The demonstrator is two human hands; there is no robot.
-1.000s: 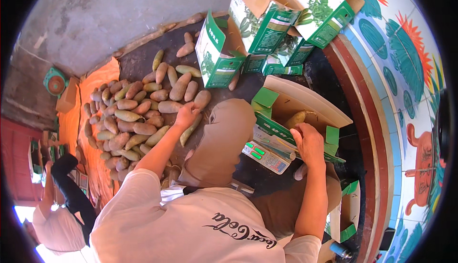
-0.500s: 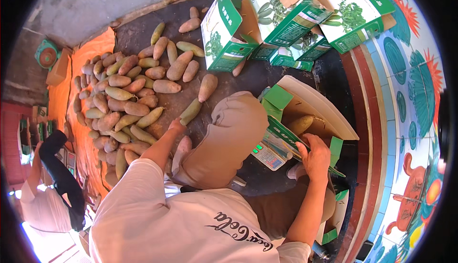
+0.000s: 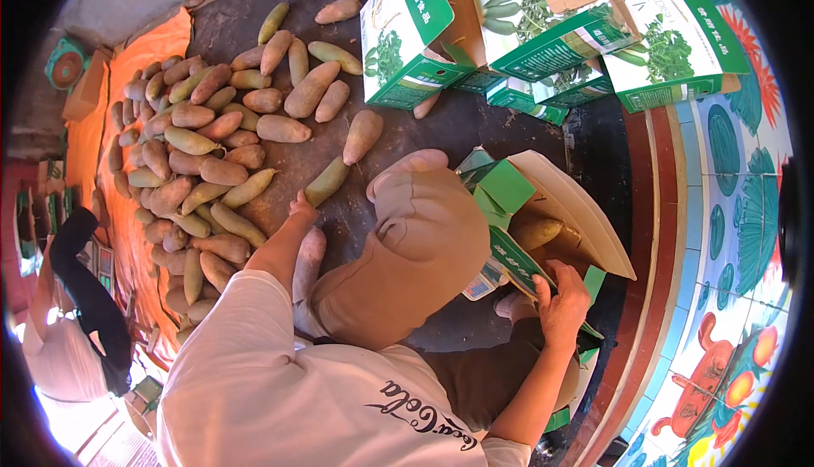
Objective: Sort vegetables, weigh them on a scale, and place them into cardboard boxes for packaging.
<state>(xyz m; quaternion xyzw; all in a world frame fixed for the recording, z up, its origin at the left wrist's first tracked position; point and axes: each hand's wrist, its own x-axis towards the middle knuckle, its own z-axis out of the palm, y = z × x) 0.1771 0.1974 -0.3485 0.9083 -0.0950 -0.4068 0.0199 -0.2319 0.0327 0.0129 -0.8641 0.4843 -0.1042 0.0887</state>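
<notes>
My left hand (image 3: pixel 303 206) is closed around the near end of a green radish (image 3: pixel 327 182), which lies on the dark floor beside the big pile. Just beyond its far end lies a thick mud-coated radish (image 3: pixel 364 136). My right hand (image 3: pixel 562 302) grips the near wall of an open green-and-white carton (image 3: pixel 585 213), with the thumb apart from the fingers. Inside that carton rests a yellowish radish (image 3: pixel 538 233). A scale (image 3: pixel 482 286) shows only in part between my bent leg and the carton.
A large heap of radishes (image 3: pixel 203 149) spreads to the left over an orange sheet (image 3: pixel 95 141). Several printed cartons (image 3: pixel 543 26) stand at the back right. A tiled ledge (image 3: pixel 670 213) runs along the right. Another person's dark sleeve (image 3: pixel 89 289) shows at far left.
The view has shifted, so most things sit higher and the heap further left. My leg now covers more of the scale. Both hands keep their places on the radish and the carton.
</notes>
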